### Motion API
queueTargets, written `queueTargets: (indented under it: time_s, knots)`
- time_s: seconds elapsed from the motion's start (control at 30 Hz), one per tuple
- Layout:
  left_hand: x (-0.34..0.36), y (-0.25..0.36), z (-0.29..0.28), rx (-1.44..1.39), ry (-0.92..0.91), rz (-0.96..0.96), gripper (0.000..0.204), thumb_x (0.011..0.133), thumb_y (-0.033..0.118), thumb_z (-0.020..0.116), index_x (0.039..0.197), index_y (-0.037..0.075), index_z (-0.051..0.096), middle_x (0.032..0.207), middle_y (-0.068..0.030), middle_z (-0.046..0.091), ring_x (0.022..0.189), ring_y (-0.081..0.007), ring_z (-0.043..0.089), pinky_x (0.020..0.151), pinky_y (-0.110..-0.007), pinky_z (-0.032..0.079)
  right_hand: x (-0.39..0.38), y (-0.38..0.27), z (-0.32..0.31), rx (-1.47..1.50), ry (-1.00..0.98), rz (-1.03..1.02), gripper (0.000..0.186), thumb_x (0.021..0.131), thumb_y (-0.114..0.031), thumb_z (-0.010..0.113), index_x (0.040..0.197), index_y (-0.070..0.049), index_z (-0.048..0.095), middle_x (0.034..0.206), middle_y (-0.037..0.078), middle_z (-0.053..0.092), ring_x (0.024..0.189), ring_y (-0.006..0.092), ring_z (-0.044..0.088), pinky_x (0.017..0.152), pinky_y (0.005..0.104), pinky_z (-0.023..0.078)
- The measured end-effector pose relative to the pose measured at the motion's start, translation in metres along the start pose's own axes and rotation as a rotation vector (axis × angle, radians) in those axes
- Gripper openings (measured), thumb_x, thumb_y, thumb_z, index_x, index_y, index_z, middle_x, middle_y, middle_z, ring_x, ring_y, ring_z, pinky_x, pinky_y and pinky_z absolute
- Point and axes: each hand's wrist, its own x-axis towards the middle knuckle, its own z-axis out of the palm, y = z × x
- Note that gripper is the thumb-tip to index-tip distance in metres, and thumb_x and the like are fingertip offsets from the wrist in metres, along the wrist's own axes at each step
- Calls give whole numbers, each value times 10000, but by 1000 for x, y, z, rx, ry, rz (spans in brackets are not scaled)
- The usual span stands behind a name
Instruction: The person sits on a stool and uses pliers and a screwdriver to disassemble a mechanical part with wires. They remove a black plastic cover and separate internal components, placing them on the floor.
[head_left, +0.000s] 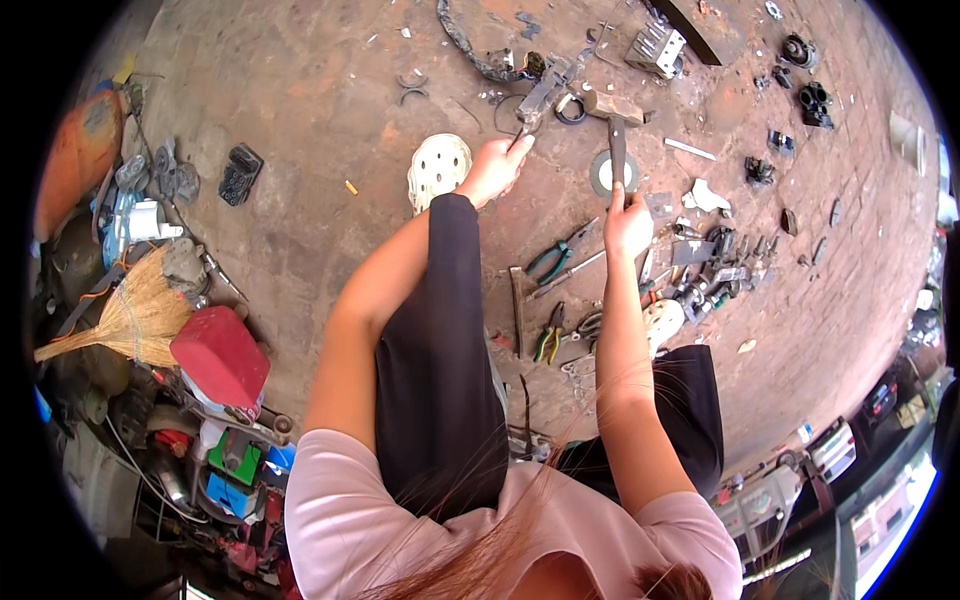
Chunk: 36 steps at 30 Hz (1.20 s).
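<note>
My right hand (628,227) is wrapped round the dark handle of a hammer (617,145). The hammer's blocky head is at the far end, just right of a black ring (570,109). Closed on the narrow near end of a grey metal part (545,95), my left hand (494,170) is out ahead of my knee. What that part is I cannot make out. Under the hammer handle lies a flat grey disc (603,186) with a pale centre. A cream clog (438,168) shows beside my left wrist.
Pliers (549,263) and a second pair with yellow-green grips (549,335) lie between my legs. Sockets and other tools (725,270) crowd the right. A ribbed metal block (655,50) sits far ahead. At left are a straw broom (140,310) and a red container (220,355).
</note>
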Motion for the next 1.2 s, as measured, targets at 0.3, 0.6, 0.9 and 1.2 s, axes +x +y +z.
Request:
queueTargets:
  time_s: [0.3, 0.6, 0.9, 1.2]
  knots:
    - [-35, 5, 50, 215, -160, 102, 244, 949, 243, 561, 896, 5, 564, 589, -37, 560, 479, -108, 557, 442, -276, 428, -11, -84, -7, 1078, -648, 233, 436, 870, -300, 698, 998, 105, 599, 872, 145, 687, 791, 171, 648, 733, 285, 510]
    - [-41, 52, 31, 1134, -429, 319, 373, 768, 469, 651, 815, 104, 712, 781, -122, 684, 708, -288, 662, 627, -388, 513, -33, -48, -3, 957, -365, 34, 205, 952, -152, 570, 991, 34, 494, 683, 44, 580, 569, 102, 526, 504, 266, 422]
    - [-21, 55, 30, 966, 449, 946, 439, 713, 209, 766, 1105, 88, 609, 1115, -74, 605, 1096, -280, 542, 978, -411, 412, -50, -40, -54, 1336, -688, 268, 157, 967, -174, 527, 916, -84, 409, 580, -58, 375, 435, 26, 316, 378, 210, 234]
    - [-22, 58, 30, 1048, 319, 1092, 273, 659, 99, 741, 922, 90, 667, 1021, -6, 622, 1098, -219, 536, 1091, -475, 332, -71, -28, -66, 1419, -671, 327, 328, 1001, -353, 493, 811, -109, 384, 554, -53, 310, 418, 39, 264, 373, 221, 216]
